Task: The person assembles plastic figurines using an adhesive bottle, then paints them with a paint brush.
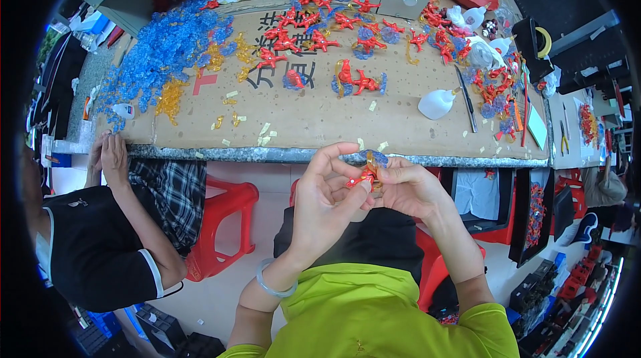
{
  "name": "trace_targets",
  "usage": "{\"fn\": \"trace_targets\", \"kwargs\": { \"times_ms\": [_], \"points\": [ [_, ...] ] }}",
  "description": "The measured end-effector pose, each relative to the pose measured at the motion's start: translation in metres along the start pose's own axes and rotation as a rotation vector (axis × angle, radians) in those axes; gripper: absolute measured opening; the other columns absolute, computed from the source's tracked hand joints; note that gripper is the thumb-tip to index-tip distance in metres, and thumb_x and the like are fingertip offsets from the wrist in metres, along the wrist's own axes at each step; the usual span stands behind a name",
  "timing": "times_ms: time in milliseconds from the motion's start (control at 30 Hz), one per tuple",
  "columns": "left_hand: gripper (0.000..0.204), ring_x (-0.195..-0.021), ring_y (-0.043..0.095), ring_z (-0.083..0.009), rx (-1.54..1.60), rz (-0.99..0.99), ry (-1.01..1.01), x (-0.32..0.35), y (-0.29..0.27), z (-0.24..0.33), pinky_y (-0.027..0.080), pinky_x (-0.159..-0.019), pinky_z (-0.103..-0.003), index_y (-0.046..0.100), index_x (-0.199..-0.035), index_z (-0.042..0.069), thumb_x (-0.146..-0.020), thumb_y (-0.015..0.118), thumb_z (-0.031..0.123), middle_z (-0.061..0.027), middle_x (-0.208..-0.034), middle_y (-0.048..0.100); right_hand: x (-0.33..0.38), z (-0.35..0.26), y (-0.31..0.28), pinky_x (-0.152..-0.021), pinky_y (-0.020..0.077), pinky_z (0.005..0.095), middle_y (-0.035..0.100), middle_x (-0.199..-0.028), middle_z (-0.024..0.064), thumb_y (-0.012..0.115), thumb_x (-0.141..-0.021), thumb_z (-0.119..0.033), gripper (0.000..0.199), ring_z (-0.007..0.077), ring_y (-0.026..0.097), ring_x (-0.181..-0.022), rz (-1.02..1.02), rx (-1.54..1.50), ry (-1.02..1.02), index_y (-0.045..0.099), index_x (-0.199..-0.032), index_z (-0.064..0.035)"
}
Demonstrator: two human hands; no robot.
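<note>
**Hands meet on a small red figure off the desk's near edge**

Fingers of both hands close on one small red figure (361,177), and I see it held in the air just short of the desk's (314,124) near edge, over my lap. My left hand (326,194) pinches it from the left with thumb and forefinger, the other fingers fanned upward; my right hand (407,188) grips it from the right, curled tight. A clear blue piece (375,157) and a bit of yellow sit at the top of the figure, touching it, right against the grey metal lip (280,153) of the desk.

Open room lies mostly in the middle of the cardboard-covered top, where only a few yellow scraps (264,132) are scattered near the front edge. Toward the far left corner a heap of blue plastic pieces (160,51) spreads wide. Along the far edge finished red figures (314,24) crowd together. At the right end a white squeeze bottle (437,103) lies beside a dark blade tool (466,99), with more red figures packed near the right edge.

To my left another person's hands (110,157) rest on the front left corner, well apart from mine. A red stool (224,218) stands between us below the desk.
</note>
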State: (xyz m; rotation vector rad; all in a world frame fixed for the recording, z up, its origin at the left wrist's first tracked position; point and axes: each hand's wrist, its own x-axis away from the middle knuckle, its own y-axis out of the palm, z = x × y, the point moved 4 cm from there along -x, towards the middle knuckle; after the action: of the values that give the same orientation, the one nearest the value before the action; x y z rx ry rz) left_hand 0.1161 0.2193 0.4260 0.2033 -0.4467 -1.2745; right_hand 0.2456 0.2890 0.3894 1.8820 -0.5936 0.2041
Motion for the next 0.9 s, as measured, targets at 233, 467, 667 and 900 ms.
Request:
{"fn": "trace_targets", "kwargs": {
  "times_ms": [233,467,667,900],
  "points": [
    [0.045,-0.069,0.064,-0.0155,0.014,0.023,0.002,-0.002,0.001,0.000,0.051,-0.058,-0.023,0.042,-0.124,-0.006,-0.081,0.055,-0.013,-0.0099,-0.090,0.057,0.001,0.002,-0.007,-0.080,0.0511,0.0345,0.066,-0.102,0.0132,0.064,-0.087,-0.020,0.032,0.0238,0.065,-0.091,0.002,0.022,0.015,0.059,-0.112,0.0009],
    [0.044,-0.071,0.063,-0.0118,-0.020,0.039,-0.056,-0.005,-0.007,0.004,0.050,-0.059,-0.021,0.044,-0.122,-0.003,-0.081,0.057,-0.011,-0.0086,-0.088,0.058,0.011,-0.027,0.008,-0.079,0.0501,0.0294,0.064,-0.110,0.0097,0.065,-0.087,-0.020,0.042,0.0136,0.062,-0.094,0.142,0.383,-0.183,0.057,-0.122,0.0007],
    [0.047,-0.069,0.060,-0.0089,-0.135,-0.024,-0.047,-0.012,-0.010,-0.001,0.047,-0.058,-0.019,0.045,-0.122,-0.001,-0.078,0.056,-0.012,-0.0074,-0.088,0.059,0.014,-0.032,0.008,-0.079,0.0487,0.0242,0.065,-0.106,0.0066,0.069,-0.084,-0.013,0.039,0.0088,0.061,-0.091,0.235,0.659,-0.235,0.060,-0.120,0.0003],
    [0.047,-0.081,0.059,-0.0095,-0.382,-0.033,0.133,-0.012,-0.015,0.001,0.045,-0.071,-0.022,0.048,-0.120,0.002,-0.076,0.064,-0.004,-0.0056,-0.093,0.062,0.019,-0.027,0.007,-0.077,0.0504,0.0222,0.063,-0.105,0.0076,0.073,-0.078,0.000,0.042,0.0088,0.061,-0.089,0.187,0.723,-0.271,0.059,-0.117,0.0037]
  ]
}}
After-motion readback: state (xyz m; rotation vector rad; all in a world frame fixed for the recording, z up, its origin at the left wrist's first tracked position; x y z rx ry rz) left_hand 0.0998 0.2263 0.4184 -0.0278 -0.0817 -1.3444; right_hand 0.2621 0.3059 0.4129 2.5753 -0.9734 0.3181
